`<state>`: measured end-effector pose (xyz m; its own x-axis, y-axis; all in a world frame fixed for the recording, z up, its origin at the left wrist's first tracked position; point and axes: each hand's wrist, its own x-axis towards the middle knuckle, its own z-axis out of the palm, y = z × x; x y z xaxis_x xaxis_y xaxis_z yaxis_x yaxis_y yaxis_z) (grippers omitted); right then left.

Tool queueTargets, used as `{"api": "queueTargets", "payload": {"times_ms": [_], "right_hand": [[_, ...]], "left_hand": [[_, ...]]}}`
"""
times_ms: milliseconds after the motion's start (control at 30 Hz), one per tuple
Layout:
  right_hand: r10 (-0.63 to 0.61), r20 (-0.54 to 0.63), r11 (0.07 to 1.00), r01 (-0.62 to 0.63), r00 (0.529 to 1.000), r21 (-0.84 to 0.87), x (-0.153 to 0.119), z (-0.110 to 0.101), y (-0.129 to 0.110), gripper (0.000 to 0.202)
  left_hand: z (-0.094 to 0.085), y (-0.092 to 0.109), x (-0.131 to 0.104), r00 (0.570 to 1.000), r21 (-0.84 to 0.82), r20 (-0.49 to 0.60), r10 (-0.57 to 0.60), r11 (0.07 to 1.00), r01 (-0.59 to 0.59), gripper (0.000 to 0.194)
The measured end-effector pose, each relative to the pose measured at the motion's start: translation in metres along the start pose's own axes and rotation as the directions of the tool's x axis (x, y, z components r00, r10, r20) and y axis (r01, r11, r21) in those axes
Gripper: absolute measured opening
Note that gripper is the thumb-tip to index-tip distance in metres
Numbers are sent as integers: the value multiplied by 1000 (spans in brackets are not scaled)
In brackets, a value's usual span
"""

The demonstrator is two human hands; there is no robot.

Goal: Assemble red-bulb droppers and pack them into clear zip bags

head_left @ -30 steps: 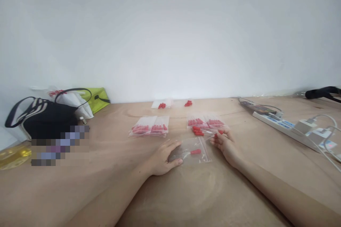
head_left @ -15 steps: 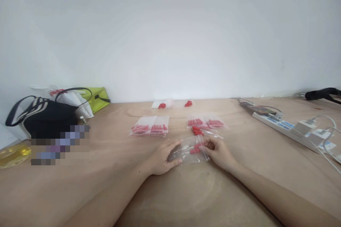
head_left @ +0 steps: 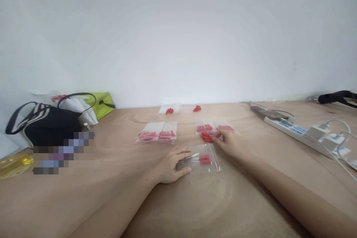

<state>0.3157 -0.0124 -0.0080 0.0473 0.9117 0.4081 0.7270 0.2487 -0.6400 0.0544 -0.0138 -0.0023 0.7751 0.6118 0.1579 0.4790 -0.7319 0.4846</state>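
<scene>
A clear zip-lock bag (head_left: 192, 164) lies on the table with a few small red tube-like pieces (head_left: 205, 159) inside. My left hand (head_left: 174, 164) grips its left end, thumb on the near side and fingers on the far side. Just beyond the bag is a small pile of loose red pieces (head_left: 206, 137). My right hand (head_left: 227, 142) is at the right side of this pile, thumb and fingertips drawn together; what is between them is hidden. Filled bags of red pieces lie behind, one group at left (head_left: 156, 132) and one at right (head_left: 203, 127), partly behind my right hand.
Two more small red heaps, left (head_left: 169, 111) and right (head_left: 197, 108), sit near the wall. A white power strip (head_left: 295, 134) with chargers and cables is on the right. Bags, including a black one (head_left: 52, 124) and a yellow-green one (head_left: 103, 104), stand at left.
My right hand has left the zip-lock bag's mouth and moved away from me to the loose red pile. The bag now lies flatter, its red pieces inside. My left hand stays in place.
</scene>
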Motion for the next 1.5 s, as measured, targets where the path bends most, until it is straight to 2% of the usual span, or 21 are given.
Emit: {"api": "queueTargets", "payload": {"times_ms": [100,233,333,400,467,533,600,667,800,933,1200,1367,1433,1500], "right_hand": [[11,39,997,-8,999,-81,20,6,2,11],[43,94,993,-32,995,-113,33,20,5,13],[29,71,992,-21,997,-122,36,21,5,14],[25,21,993,-22,999,-112,36,14,4,14],[24,-62,1000,-25,998,-9,33,1,2,16],[37,-179,981,-1,983,195,25,-13,2,21],[82,-272,923,30,959,383,13,-23,4,29],[161,-303,870,10,939,494,-2,-27,11,42],[353,-262,765,-116,898,633,-27,-17,28,50],[443,-204,672,-172,873,720,-33,-4,33,46],[473,-143,592,-192,870,783,-33,3,14,39],[498,2,447,-259,867,856,-40,9,0,36],[487,73,433,-314,870,845,-43,10,-9,35],[447,149,473,-374,882,798,-46,9,-18,34]], "left_hand": [[0,0,0,1000,1,3,12,1000,-12,43],[-2,1,0,1000,13,13,21,1000,-21,42],[-2,2,-1,1000,13,19,12,1000,-12,43],[-3,2,-1,1000,13,21,6,1000,-6,43],[-3,2,-1,1000,14,20,4,1000,-4,43],[-2,2,-1,1000,15,15,1,1000,-1,43],[-2,1,-1,1000,11,13,-2,1000,2,43],[-1,0,-1,1000,5,12,-6,1000,6,43],[1,-2,-1,1000,-1,17,-17,1000,17,44],[0,-1,0,999,3,26,-20,1000,20,44],[0,0,0,999,19,35,-20,1000,19,45],[-1,2,-2,998,14,32,-49,999,49,55],[-1,2,-3,999,4,24,-38,999,38,57],[-2,2,-3,1000,-4,15,-22,1000,22,57]]}}
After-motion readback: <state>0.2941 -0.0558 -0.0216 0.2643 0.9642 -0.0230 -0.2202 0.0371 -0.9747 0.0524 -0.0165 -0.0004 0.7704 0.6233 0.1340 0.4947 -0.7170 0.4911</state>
